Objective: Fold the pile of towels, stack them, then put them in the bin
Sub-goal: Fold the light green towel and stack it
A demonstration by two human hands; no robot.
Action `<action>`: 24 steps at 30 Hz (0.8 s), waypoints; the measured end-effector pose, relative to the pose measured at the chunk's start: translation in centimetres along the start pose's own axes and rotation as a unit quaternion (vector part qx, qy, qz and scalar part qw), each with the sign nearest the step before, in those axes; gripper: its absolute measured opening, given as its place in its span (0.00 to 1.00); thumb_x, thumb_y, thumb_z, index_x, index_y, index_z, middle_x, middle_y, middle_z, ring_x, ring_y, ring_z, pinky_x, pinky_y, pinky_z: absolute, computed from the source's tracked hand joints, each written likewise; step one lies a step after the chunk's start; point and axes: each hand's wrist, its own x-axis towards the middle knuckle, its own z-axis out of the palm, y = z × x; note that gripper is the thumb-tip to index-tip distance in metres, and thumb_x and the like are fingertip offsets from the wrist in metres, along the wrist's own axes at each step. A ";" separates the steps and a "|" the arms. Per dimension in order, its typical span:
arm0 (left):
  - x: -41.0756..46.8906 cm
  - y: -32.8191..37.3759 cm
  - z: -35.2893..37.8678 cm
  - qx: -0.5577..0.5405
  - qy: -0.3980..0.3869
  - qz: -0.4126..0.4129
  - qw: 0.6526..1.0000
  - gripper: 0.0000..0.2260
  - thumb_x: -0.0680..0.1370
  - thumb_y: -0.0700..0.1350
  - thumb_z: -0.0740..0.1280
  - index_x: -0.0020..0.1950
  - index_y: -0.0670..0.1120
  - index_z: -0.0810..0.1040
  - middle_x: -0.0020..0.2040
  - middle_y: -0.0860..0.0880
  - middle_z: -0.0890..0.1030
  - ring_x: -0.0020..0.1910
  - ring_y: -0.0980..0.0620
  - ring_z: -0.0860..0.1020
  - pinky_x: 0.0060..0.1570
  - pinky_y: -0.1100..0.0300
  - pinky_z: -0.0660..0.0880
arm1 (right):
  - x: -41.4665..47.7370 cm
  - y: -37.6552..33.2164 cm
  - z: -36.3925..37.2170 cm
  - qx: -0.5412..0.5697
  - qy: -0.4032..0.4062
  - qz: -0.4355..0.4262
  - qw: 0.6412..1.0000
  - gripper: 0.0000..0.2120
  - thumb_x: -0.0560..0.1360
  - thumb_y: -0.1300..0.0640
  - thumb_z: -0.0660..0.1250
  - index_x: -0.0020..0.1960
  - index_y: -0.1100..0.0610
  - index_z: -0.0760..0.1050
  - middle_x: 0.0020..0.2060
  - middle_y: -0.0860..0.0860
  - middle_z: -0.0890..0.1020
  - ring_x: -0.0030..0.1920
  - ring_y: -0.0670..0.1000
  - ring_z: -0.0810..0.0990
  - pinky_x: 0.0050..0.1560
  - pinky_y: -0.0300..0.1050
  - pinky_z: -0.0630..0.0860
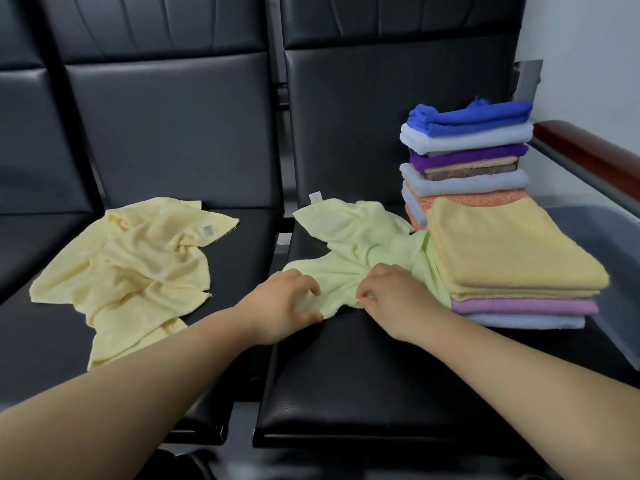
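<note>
Frame centre: left hand [287, 303] and right hand [398, 301], fingers [308, 286] curled, pinch green towel [360, 237] near edge, likely to spread it.

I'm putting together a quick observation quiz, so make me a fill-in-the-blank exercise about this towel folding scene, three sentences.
1. The left hand and the right hand both grip the green towel, which lies on a ____ seat cushion.
2. The tall stack at the back is topped by a ____ towel.
3. The loose pale yellow towels lie on the seat to the person's ____.

Missing words: black, blue, left.
</note>
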 end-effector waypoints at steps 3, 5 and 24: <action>-0.2 -0.4 0.2 0.016 -0.014 0.021 1.000 0.08 0.79 0.57 0.68 0.54 0.54 0.78 0.55 0.55 0.73 0.58 0.50 0.70 0.59 0.50 0.73 | 0.5 -0.6 -0.7 0.066 0.004 0.026 0.997 0.09 0.84 0.54 0.61 0.53 0.51 0.80 0.52 0.45 0.80 0.53 0.49 0.78 0.55 0.47 0.77; 0.0 -0.3 0.0 -0.003 -0.008 0.019 1.000 0.07 0.81 0.53 0.67 0.50 0.50 0.78 0.51 0.53 0.76 0.53 0.49 0.74 0.53 0.52 0.75 | 0.5 -0.8 -1.4 0.135 0.010 0.033 0.990 0.08 0.84 0.54 0.60 0.50 0.49 0.76 0.46 0.44 0.80 0.46 0.45 0.78 0.45 0.41 0.74; -0.8 3.5 -7.9 -0.443 -0.042 -0.086 0.891 0.20 0.70 0.49 0.75 0.51 0.34 0.79 0.43 0.43 0.81 0.41 0.45 0.77 0.44 0.50 0.73 | -1.3 -1.9 -3.6 0.170 0.008 -0.046 0.984 0.09 0.72 0.44 0.77 0.42 0.44 0.77 0.51 0.41 0.77 0.53 0.44 0.76 0.54 0.41 0.73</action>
